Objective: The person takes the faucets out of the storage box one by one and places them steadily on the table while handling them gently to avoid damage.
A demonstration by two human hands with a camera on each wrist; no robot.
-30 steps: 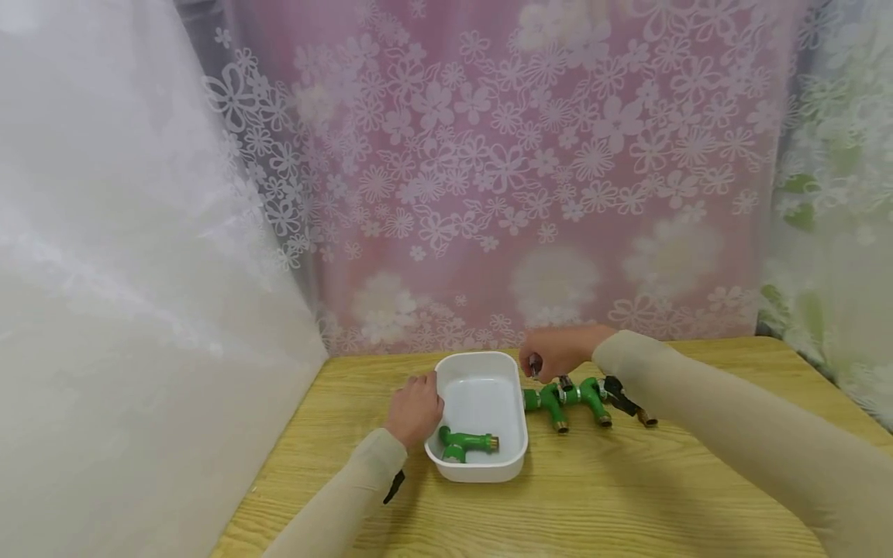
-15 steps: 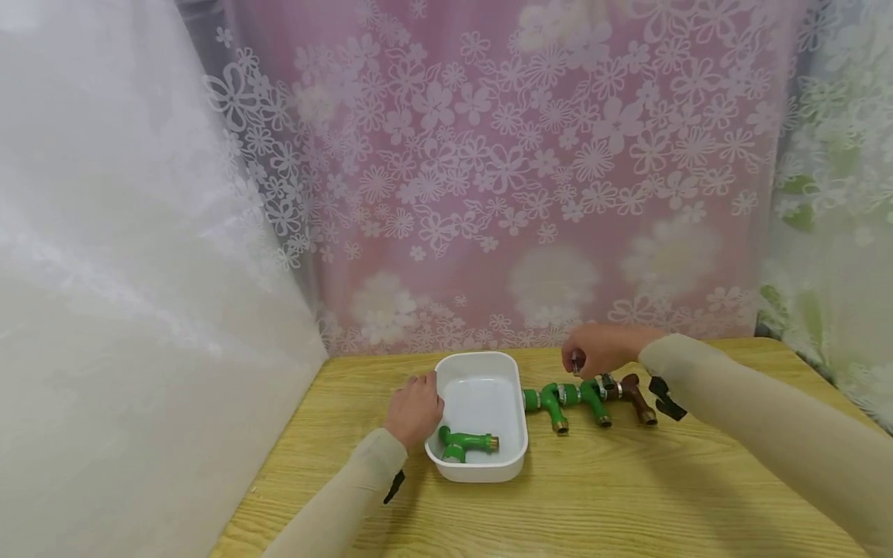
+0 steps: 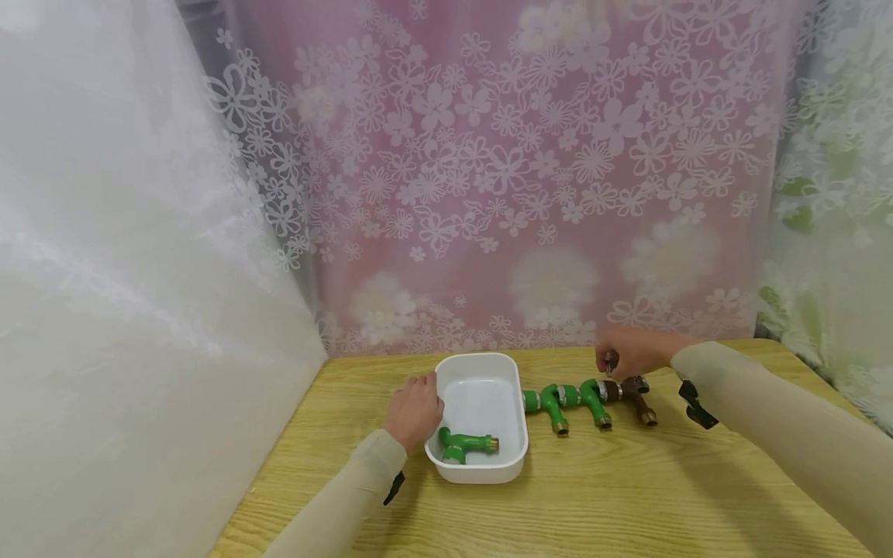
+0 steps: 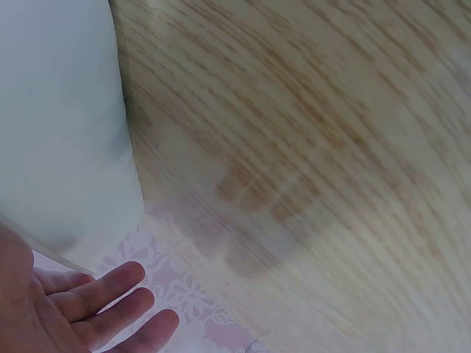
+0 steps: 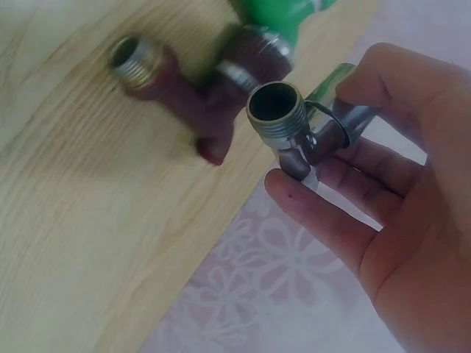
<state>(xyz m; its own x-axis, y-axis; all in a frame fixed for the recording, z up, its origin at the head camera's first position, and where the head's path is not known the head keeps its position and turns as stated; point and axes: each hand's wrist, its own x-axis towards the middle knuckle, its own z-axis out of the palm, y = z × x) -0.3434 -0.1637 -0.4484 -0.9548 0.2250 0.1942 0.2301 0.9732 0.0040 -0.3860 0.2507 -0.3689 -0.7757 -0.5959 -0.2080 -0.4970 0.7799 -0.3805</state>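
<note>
Right hand (image 3: 640, 350): fingers curled, pinching metal tap (image 5: 278, 131) above tabletop (image 3: 579, 496). Head view: brown tap (image 3: 640, 406) nearest, toward 5 o'clock, its spout aimed likewise. Left hand (image 3: 415, 411) farther, fingers loosely extended at 9-o'clock rim of white tub (image 3: 526, 446).

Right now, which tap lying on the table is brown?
The rightmost tap in the head view's row of three; the left tap and middle tap are both green.

Held tap (image 5: 278, 121) is shiny metal with ridged threads, tub (image 3: 481, 474) looks like smooth white plastic, 3 green taps (image 3: 591, 403) seem kinda glossy with brassy metal ends, tabletop (image 3: 558, 496) is wood-grain, curtain (image 3: 453, 194) looks like filmy plastic
</note>
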